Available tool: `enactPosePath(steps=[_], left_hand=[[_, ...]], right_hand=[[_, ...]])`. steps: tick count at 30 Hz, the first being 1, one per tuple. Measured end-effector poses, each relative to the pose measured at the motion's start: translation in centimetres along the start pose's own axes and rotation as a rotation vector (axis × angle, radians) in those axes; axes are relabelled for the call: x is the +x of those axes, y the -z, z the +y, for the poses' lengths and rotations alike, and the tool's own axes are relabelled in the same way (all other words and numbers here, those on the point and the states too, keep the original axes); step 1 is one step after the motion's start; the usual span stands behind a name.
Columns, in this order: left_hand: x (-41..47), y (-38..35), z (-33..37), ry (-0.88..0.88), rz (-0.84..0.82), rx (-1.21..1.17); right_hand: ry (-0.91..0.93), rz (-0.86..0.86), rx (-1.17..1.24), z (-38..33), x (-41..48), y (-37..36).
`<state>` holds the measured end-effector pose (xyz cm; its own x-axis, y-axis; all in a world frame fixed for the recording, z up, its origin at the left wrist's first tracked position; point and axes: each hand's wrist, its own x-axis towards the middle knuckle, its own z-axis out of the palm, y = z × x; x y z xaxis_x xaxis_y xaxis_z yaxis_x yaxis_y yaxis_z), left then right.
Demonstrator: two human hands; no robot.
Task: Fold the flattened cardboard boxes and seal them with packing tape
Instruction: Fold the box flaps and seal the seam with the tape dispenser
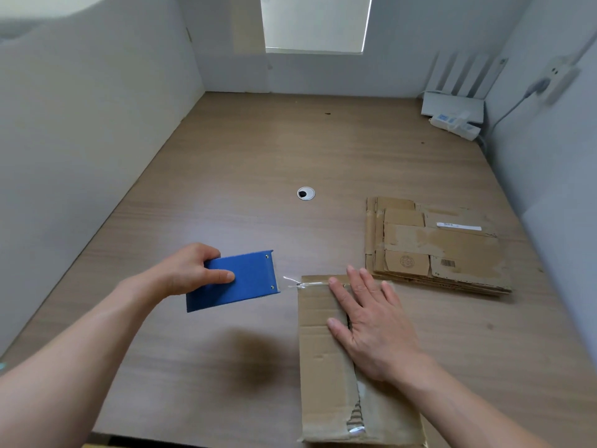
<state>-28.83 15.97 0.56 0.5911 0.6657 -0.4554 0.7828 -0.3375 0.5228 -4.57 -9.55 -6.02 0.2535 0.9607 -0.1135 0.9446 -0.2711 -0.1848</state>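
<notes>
- The step in hand looks like taping the top seam of the folded box, which stands at the near edge of the desk.
- A thin strand of clear tape lies across the box's far edge and reaches left toward the blue tape dispenser. I cannot tell whether it is cut free.
- The left hand grips the dispenser with the thumb on its blue face and the fingers curled round its far side. It is just left of the box's far corner and not touching the cardboard.
- The right hand lies flat on top of the box, fingers straight and slightly spread, pressing the flaps by the middle seam. It holds nothing.
- At the box's near end the seam gapes, showing torn corrugation and a scrap of old tape, so I judge the sealing unfinished.
- The next move calls for keeping the flaps pressed shut, bringing the dispenser back over the box and running tape along the seam without wrinkles.
- A stack of flattened boxes waits just beyond the box's far right corner.
- The desk is pale wood grain, with a round cable hole well beyond the box.
- White partition walls stand on three sides. A white router and a power strip sit in the corner far right of the box, and a window blind hangs straight ahead.
</notes>
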Motion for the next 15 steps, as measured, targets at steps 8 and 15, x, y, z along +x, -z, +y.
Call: enactPosePath(steps=[8,15], left_hand=[[0.6,-1.7,4.5,0.049,0.242,0.491],[0.1,-4.2,7.8,0.084,0.405,0.619]], right_hand=[[-0.008,0.025,-0.014,0.1,0.1,-0.5],[-0.037,0.015,-0.006,-0.2,0.2,-0.3]])
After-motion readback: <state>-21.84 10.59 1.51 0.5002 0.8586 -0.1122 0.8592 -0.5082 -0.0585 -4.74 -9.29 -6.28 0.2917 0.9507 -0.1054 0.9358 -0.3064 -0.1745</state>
